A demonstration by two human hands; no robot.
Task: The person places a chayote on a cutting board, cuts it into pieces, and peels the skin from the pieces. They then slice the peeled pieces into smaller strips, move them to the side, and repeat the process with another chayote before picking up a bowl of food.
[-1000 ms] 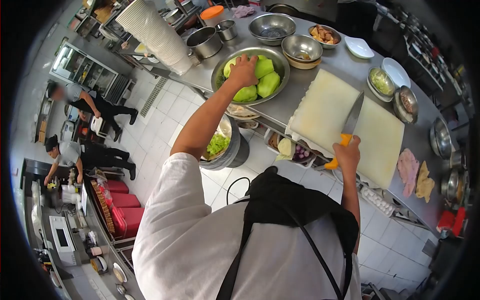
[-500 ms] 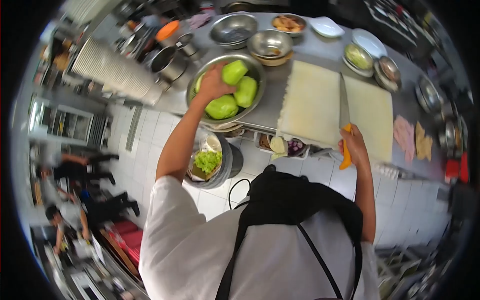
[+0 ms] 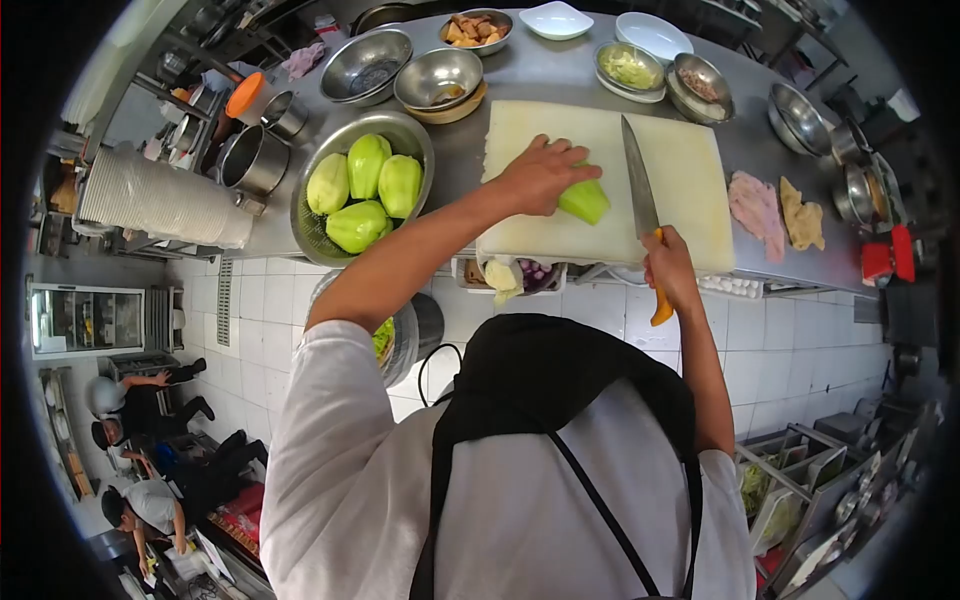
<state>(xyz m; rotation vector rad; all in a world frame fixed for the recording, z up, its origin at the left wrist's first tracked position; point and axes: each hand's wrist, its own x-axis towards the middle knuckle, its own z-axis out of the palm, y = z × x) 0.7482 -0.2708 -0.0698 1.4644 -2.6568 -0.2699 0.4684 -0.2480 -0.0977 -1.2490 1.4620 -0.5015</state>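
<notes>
My left hand [image 3: 545, 178] is closed over a pale green chayote [image 3: 585, 202] on the white cutting board [image 3: 520, 130], covering part of it. In my right hand [image 3: 672, 268] is a kitchen knife [image 3: 638, 175] with an orange-yellow handle. Its long blade lies over the board, pointing away from me, to the right of the chayote and apart from it. Left of the board stands a metal colander bowl [image 3: 425, 190] holding several more peeled-looking chayotes [image 3: 369, 168].
Behind the board are metal bowls [image 3: 367, 62], a bowl of orange-brown chunks [image 3: 476, 32] and a bowl of green shreds [image 3: 628, 68]. Cloths [image 3: 757, 212] lie at right. Stacked plates [image 3: 150, 198] stand at left. A bin [image 3: 405, 340] is below the table. Other people [image 3: 150, 505] are far left.
My left hand has moved from the bowl rightward to the board, bringing a chayote. The knife stays in my right hand over the board. The view has shifted right.
</notes>
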